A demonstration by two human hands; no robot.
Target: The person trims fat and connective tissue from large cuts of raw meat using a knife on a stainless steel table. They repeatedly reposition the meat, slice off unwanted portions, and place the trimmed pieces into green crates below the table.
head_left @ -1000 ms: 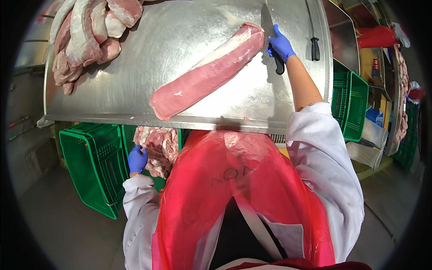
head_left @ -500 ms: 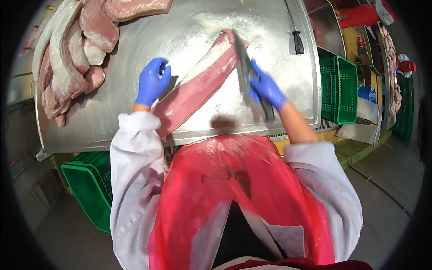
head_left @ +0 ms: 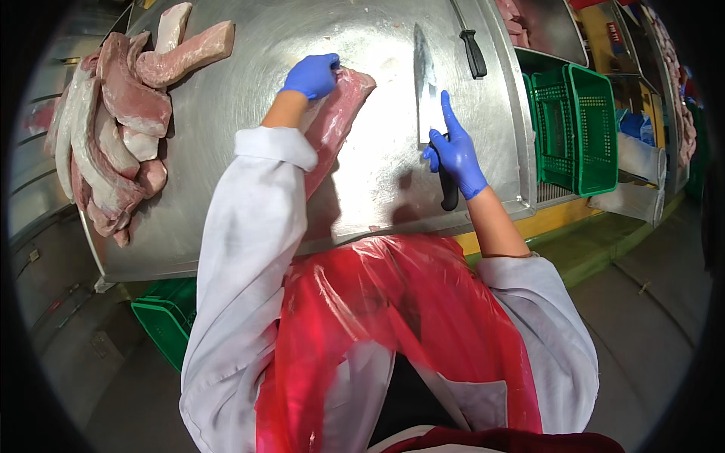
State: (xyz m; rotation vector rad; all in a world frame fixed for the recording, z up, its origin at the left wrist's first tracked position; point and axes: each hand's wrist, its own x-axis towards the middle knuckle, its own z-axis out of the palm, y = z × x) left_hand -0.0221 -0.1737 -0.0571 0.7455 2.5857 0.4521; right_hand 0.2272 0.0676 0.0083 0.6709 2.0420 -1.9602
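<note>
A long strip of raw pink meat lies aslant on the metal table, its near part hidden behind my left sleeve. My left hand, in a blue glove, has its fingers curled onto the upper left edge of that strip, near the far end. My right hand, gloved in blue too, is closed round the black handle of a long knife, with the index finger stretched out forward. The knife's blade points away from me, to the right of the meat and apart from it.
A pile of raw meat pieces covers the table's left side. At the far right lies a thin rod-like tool with a black handle. Green crates stand beyond the table's right edge, and another green crate below its left front.
My left hand has moved forward and right onto the meat's far end. The knife has swung away from the meat to the right, and its blade now points straight ahead.
</note>
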